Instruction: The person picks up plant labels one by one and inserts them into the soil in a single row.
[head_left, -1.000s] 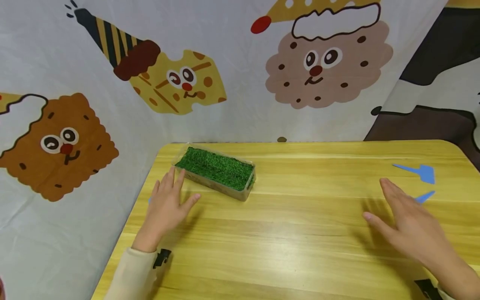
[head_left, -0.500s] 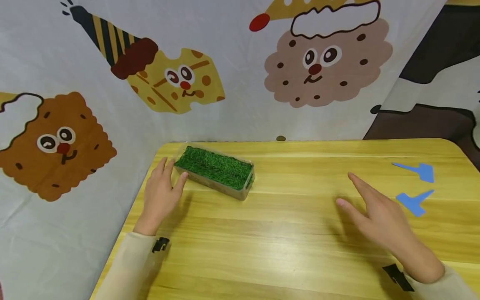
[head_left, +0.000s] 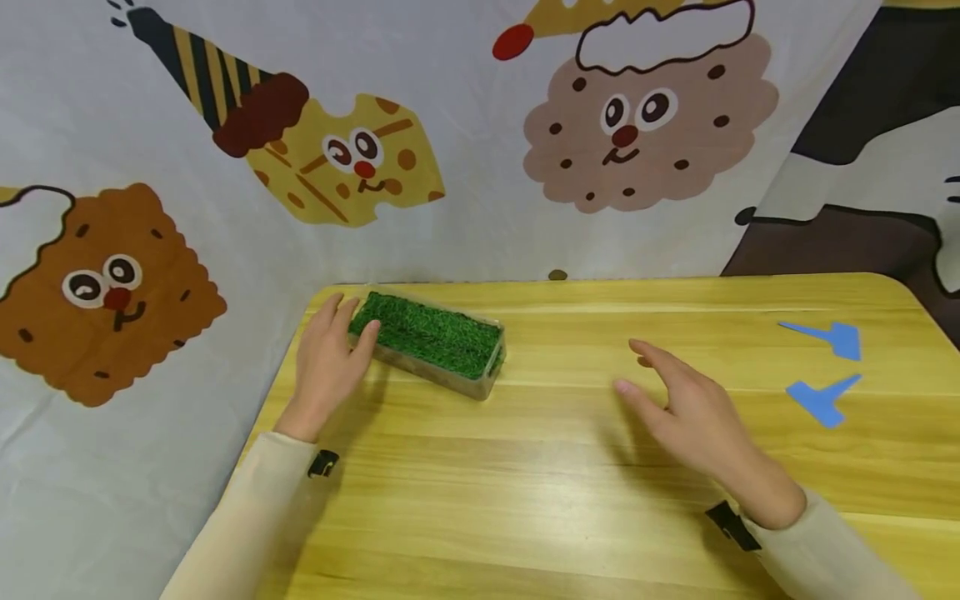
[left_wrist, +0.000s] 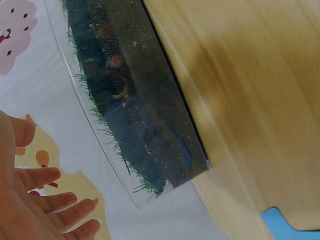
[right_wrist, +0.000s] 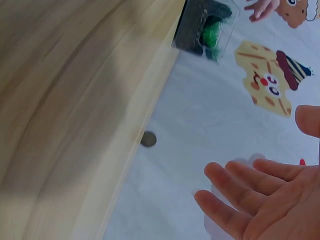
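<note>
Left hand point(head_left: 324, 371): fingers extended, thumb apart, holding nothing. Right hand point(head_left: 701, 417): same, fingers loosely straight, nothing in it, above the light wood-grain table point(head_left: 525, 475).

Clear plastic rectangular box point(head_left: 427, 370) with green artificial grass point(head_left: 433, 335) and dark fill: just ahead and right of left hand, well off to right hand's left. Head view overlaps left fingertips with box end; left wrist view shows them apart from it.

Two flat blue T-shaped tags right of right hand: farther one point(head_left: 842, 340), nearer one point(head_left: 823, 403). Left wrist view also catches part of a blue flat piece point(left_wrist: 285, 226) near the box end.
</note>
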